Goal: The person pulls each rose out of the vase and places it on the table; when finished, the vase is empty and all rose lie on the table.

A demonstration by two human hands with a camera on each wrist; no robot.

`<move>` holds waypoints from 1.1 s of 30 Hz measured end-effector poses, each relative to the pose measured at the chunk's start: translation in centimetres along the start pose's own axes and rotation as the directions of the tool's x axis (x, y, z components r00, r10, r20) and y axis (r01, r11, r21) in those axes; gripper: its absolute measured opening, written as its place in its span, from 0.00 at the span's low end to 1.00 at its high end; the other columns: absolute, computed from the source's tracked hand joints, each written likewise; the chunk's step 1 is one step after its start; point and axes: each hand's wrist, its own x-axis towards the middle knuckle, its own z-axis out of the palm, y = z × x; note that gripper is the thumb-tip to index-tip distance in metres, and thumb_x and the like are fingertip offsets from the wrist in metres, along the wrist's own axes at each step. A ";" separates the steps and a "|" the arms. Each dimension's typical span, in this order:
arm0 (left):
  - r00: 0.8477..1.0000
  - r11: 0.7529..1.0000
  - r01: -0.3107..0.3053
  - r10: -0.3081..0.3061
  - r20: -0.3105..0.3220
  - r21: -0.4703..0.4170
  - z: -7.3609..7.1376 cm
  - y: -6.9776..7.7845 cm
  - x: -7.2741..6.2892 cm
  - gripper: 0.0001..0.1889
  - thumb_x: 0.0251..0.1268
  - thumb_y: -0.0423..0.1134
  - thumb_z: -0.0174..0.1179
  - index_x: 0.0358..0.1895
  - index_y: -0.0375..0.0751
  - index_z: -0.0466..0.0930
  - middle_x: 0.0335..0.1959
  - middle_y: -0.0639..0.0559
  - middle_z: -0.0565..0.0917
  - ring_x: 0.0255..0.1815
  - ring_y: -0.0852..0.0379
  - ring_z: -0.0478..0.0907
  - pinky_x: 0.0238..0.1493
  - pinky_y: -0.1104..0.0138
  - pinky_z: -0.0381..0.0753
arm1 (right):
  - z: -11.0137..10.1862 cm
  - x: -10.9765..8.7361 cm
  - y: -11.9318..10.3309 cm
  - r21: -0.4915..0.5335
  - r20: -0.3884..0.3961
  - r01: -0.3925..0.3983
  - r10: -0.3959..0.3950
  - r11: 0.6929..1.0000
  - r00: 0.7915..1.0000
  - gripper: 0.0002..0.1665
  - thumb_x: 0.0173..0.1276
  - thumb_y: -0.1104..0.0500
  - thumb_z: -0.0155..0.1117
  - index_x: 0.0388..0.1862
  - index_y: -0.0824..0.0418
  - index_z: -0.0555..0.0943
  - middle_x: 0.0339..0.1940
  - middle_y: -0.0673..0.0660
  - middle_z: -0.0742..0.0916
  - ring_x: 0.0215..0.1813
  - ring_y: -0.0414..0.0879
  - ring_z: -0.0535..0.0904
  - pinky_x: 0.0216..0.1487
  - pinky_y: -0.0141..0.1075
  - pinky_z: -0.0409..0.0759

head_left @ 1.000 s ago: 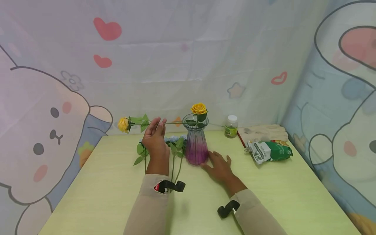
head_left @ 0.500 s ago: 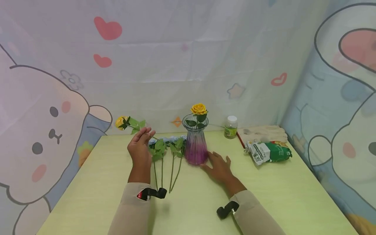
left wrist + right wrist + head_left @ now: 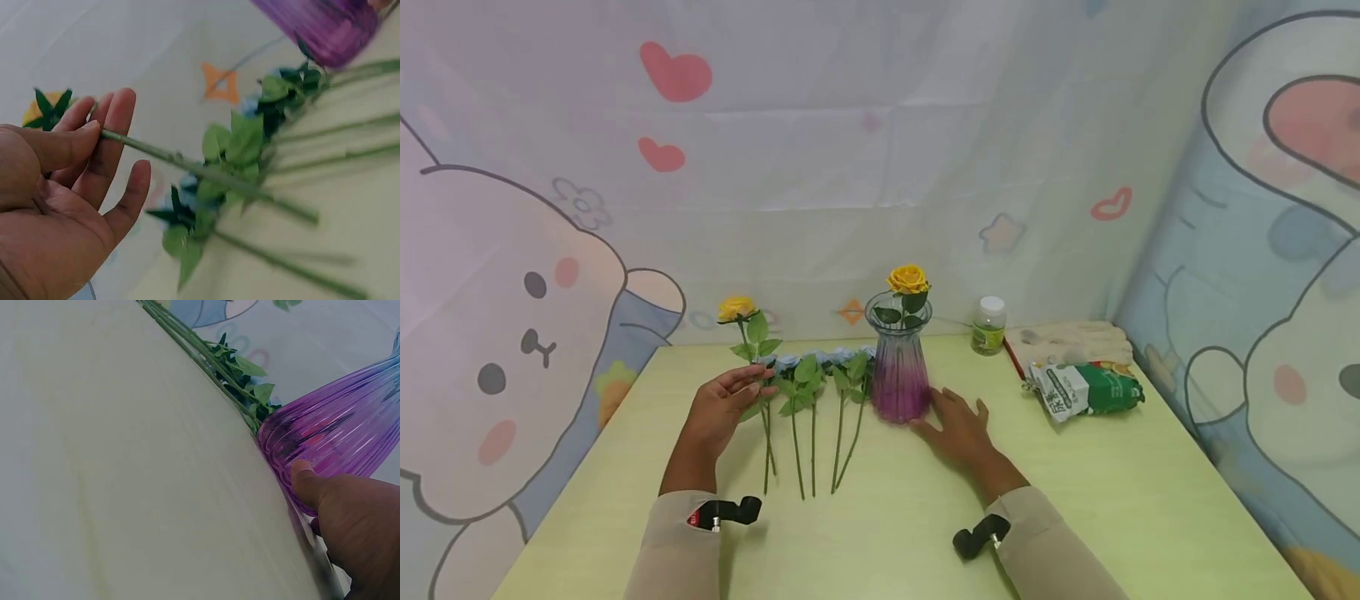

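My left hand (image 3: pixel 718 412) pinches the stem of a yellow rose (image 3: pixel 737 310) between thumb and fingers. In the left wrist view that green stem (image 3: pixel 181 162) slants down above the flowers lying on the table. A glass vase (image 3: pixel 901 375), clear on top and purple below, stands upright at the middle of the table. Another yellow rose (image 3: pixel 907 279) stands in it. My right hand (image 3: pixel 961 429) rests against the right side of the vase's base, thumb laid on the glass in the right wrist view.
Several blue flowers (image 3: pixel 841 357) lie left of the vase, stems toward me. At the right are a white-capped jar (image 3: pixel 989 325), a red stick (image 3: pixel 1015 358), pale gloves (image 3: pixel 1075 340) and a green-and-white packet (image 3: pixel 1086 390). A printed cloth (image 3: pixel 790 167) hangs behind the table.
My left hand has moved left and down, away from the vase. Its yellow rose has turned from lying sideways to nearly upright, bloom on top. The right hand stays at the vase.
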 end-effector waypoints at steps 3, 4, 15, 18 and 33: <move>0.999 0.999 0.027 -0.027 0.027 -0.026 -1.5 -1.5 -0.3 0.25 0.88 0.33 0.56 0.79 0.25 0.69 0.57 0.65 0.90 0.55 0.62 0.92 0.67 0.71 0.84 | 0.0 0.0 0.1 0.003 -0.007 0.003 -0.003 1.000 1.000 0.47 0.82 0.35 0.63 0.87 0.58 0.67 0.83 0.58 0.78 0.89 0.60 0.65 0.84 0.78 0.41; 0.999 0.998 0.034 -0.032 0.028 -0.046 -1.9 -2.0 -0.4 0.25 0.87 0.32 0.56 0.79 0.25 0.69 0.56 0.65 0.91 0.55 0.61 0.92 0.67 0.71 0.84 | 0.0 0.0 0.0 0.006 -0.010 0.004 -0.004 1.000 1.000 0.47 0.82 0.35 0.63 0.87 0.58 0.67 0.83 0.58 0.78 0.89 0.60 0.65 0.84 0.78 0.41; 0.994 0.986 0.090 -0.080 -0.075 0.141 -3.4 -5.0 -0.6 0.23 0.91 0.36 0.51 0.80 0.31 0.69 0.59 0.65 0.90 0.65 0.77 0.78 0.65 0.78 0.77 | 0.0 -0.2 -0.1 0.006 -0.007 0.001 -0.001 1.000 1.000 0.46 0.81 0.35 0.64 0.87 0.59 0.67 0.83 0.59 0.78 0.88 0.60 0.65 0.83 0.79 0.42; 0.992 0.968 0.094 -0.072 -0.099 0.234 -3.3 -5.3 -0.6 0.22 0.91 0.36 0.51 0.79 0.33 0.71 0.68 0.50 0.88 0.73 0.68 0.73 0.73 0.69 0.73 | 0.0 -0.2 -0.1 0.001 -0.010 0.001 -0.001 1.000 1.000 0.46 0.81 0.36 0.65 0.87 0.58 0.67 0.83 0.58 0.78 0.88 0.60 0.65 0.83 0.78 0.42; 0.981 0.886 0.168 -0.104 -0.166 0.433 -2.9 -5.4 -0.7 0.20 0.92 0.37 0.46 0.76 0.40 0.76 0.83 0.36 0.72 0.88 0.34 0.60 0.84 0.37 0.63 | 0.1 0.1 0.0 -0.022 0.006 0.000 0.000 1.000 1.000 0.46 0.82 0.35 0.63 0.88 0.58 0.66 0.83 0.58 0.77 0.89 0.60 0.65 0.83 0.79 0.42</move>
